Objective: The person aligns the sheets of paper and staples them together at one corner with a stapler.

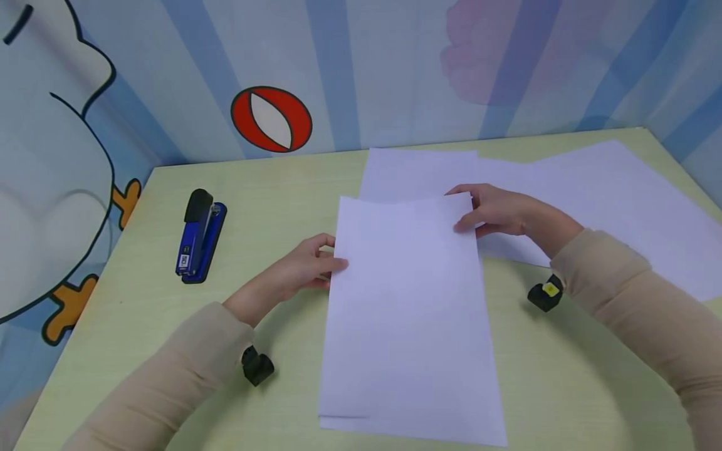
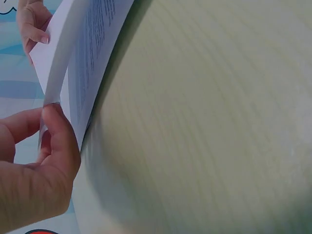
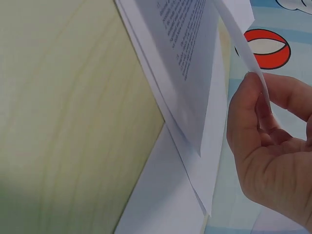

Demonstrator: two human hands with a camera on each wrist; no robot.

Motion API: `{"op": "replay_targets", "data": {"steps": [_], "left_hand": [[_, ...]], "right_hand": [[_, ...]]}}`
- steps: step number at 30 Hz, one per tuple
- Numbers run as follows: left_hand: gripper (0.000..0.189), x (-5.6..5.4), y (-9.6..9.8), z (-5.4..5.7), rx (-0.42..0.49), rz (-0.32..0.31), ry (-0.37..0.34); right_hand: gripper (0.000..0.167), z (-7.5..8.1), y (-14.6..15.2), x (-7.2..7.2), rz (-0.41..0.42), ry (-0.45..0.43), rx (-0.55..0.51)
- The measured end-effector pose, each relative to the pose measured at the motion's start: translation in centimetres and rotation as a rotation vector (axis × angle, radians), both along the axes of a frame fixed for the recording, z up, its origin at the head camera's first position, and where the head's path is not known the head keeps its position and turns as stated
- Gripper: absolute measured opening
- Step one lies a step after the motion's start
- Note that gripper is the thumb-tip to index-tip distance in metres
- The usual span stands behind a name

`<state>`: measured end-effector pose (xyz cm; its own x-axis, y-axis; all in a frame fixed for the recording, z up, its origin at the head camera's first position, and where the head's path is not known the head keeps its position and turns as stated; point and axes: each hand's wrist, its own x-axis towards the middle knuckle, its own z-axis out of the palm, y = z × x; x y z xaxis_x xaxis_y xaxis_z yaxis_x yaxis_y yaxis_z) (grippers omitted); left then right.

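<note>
Several white sheets of paper (image 1: 406, 300) are in front of me, blank side up in the head view. My left hand (image 1: 301, 266) pinches the left edge of the top paper between thumb and fingers. Near the upper right corner, my right hand (image 1: 499, 210) grips the same paper, thumb on its face and fingers behind. Both wrist views show it bent and lifted, with lines of printed text (image 3: 187, 31) on a page beneath. In the left wrist view, the paper's edge (image 2: 57, 73) runs up from my left fingertips.
A blue and black stapler (image 1: 200, 241) stands at the left of the table (image 1: 271, 207). More white paper lies behind the held sheets (image 1: 417, 169) and spreads to the right (image 1: 609, 194), under my right forearm. A patterned wall (image 1: 389, 75) borders the table's back.
</note>
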<state>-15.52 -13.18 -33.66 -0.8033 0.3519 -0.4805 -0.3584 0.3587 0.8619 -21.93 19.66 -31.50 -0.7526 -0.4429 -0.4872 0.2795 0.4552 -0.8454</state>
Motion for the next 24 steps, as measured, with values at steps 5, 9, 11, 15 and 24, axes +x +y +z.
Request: {"op": "replay_targets", "data": {"steps": [5, 9, 11, 15, 24], "left_hand": [[0.034, 0.1, 0.0, -0.5, -0.016, -0.008, 0.012], [0.037, 0.2, 0.1, -0.8, -0.066, -0.018, 0.027], [0.038, 0.3, 0.2, -0.9, -0.092, -0.024, 0.033], [0.040, 0.5, 0.4, -0.9, -0.140, -0.041, 0.060], [0.038, 0.7, 0.3, -0.9, -0.213, -0.065, 0.120]], "right_hand": [[0.072, -0.5, 0.1, 0.5, 0.009, -0.008, -0.001], [0.072, -0.8, 0.3, 0.8, 0.008, -0.008, 0.013], [0.072, -1.1, 0.4, 0.9, 0.013, -0.004, 0.022], [0.072, -1.5, 0.5, 0.9, 0.037, 0.019, 0.060], [0.066, -1.9, 0.6, 0.9, 0.083, 0.098, 0.187]]}}
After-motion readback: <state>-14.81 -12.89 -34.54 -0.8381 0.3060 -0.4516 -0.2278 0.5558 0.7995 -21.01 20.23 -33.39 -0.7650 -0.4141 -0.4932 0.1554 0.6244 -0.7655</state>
